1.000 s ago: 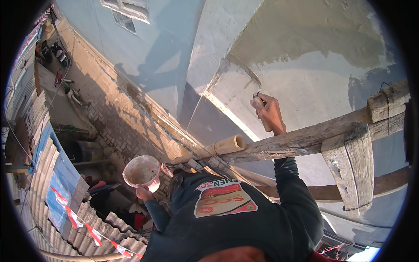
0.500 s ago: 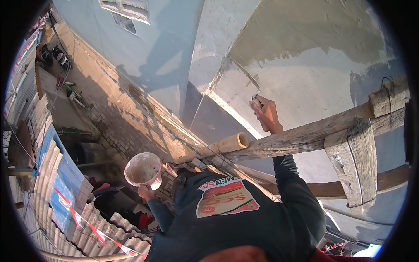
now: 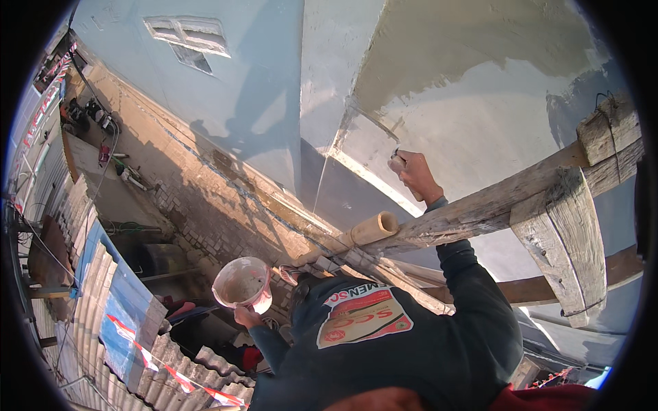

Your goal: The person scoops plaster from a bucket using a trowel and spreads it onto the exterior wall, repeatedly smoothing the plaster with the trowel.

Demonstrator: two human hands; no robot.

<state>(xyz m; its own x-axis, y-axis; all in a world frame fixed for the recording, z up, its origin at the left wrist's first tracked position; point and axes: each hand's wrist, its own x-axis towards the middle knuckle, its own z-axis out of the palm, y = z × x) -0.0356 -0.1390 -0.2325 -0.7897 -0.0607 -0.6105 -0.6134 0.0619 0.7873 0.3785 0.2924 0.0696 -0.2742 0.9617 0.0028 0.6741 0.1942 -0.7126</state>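
Observation:
My left hand (image 3: pixel 247 316) grips the near rim of a whitish bucket (image 3: pixel 262 301), held out at the left and tilted so its pale, smeared inside shows. Stretched past a wooden beam, my right hand (image 3: pixel 417 175) is closed round the handle of a wide-bladed scraper (image 3: pixel 374 123). The scraper's thin blade lies against the wall (image 3: pixel 473 123), close to the wall's corner edge; its exact shape is hard to make out. Wet-looking grey-brown coating (image 3: pixel 439 41) covers the wall's upper part, above a paler area.
A weathered wooden beam (image 3: pixel 466 218) crosses before the wall, with an upright plank (image 3: pixel 565 240) fixed to it. A bamboo pole (image 3: pixel 373 229) ends beside the beam. Far below lie a paved alley (image 3: pixel 185 202) and corrugated roofing (image 3: pixel 89 301) with a flag string (image 3: pixel 179 379).
The view has shifted a little, so the bucket and alley appear farther right. My right hand and scraper have moved slightly left along the wall. Both hands keep their hold.

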